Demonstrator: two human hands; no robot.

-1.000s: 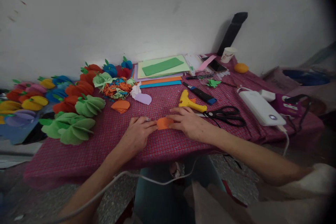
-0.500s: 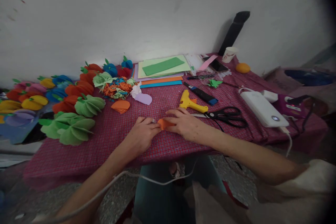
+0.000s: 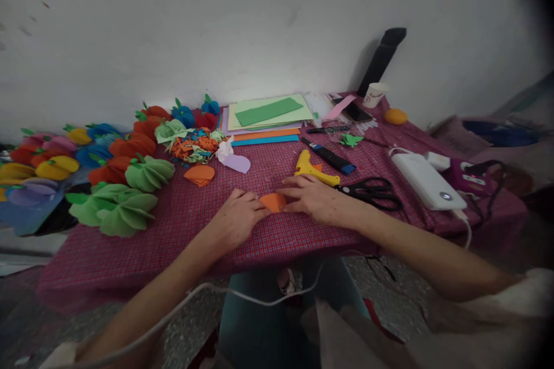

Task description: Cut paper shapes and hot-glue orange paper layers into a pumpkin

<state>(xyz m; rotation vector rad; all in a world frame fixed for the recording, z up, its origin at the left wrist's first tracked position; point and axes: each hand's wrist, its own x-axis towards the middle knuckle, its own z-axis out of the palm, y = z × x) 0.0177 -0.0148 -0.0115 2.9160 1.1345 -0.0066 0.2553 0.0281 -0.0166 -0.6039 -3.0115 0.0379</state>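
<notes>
A small orange paper piece [image 3: 273, 203] lies between my two hands, low over the checked cloth. At its left edge, my left hand [image 3: 240, 216] pinches it, fingers bent. My right hand [image 3: 318, 200] has its fingertips closed on the right edge. Just beyond my right hand is a yellow glue gun [image 3: 308, 165], part of it touching or close to my knuckles. Black-handled scissors [image 3: 381, 193] lie beside the right wrist, their blades hidden behind it. A stack of orange paper cutouts [image 3: 199, 174] and a lilac cutout [image 3: 238, 163] rest ahead of my left hand.
Paper pumpkins [image 3: 123, 210] in several colours crowd the left side, near a heap of paper scraps [image 3: 194, 147]. Coloured sheets [image 3: 268, 112] lie by the wall. A utility knife [image 3: 331, 157], a white power bank [image 3: 428, 180], a paper cup [image 3: 374, 94] and an orange fruit [image 3: 396, 116] are at right.
The orange paper, tilted and folded up before, now lies flatter with its face showing. My right hand's fingers have drawn slightly rightward along it. The view has shifted a little.
</notes>
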